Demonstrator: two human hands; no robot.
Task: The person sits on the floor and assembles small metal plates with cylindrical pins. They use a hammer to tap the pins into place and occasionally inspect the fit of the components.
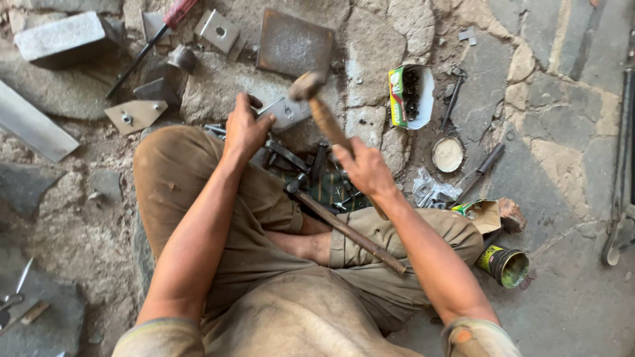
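1. Hammer (316,99), wooden-handled, is raised in the right hand (366,168), fingers wrapped tight round the lower handle; its head hangs just above the small grey metal plate (286,112), so the swing lines up with that piece.
2. Left hand (243,129) presses down on the near end of the plate, fingers closed over its edge. I'd judge this is to pin it flat against the stone floor (569,119).
3. Person sits cross-legged on the floor, the work set just beyond the knees, within easy reach of both arms.
4. A second long wooden-handled tool (350,231) lies across the lap, ready to hand.
5. Around the far side lie a flat square steel plate (294,45), a drilled bracket (218,30), a red-handled screwdriver (162,30) and an open green-sided carton of small dark fasteners (411,92); a small tin (506,264) lies tipped by the right knee.
6. The hammer head is blurred, so its shape is unclear. What sits under the plate is hidden by the left hand, and the dark heap of tools (311,172) between the knees is too tangled to sort out. Scissors (13,297) at the left are cut off by the picture edge.
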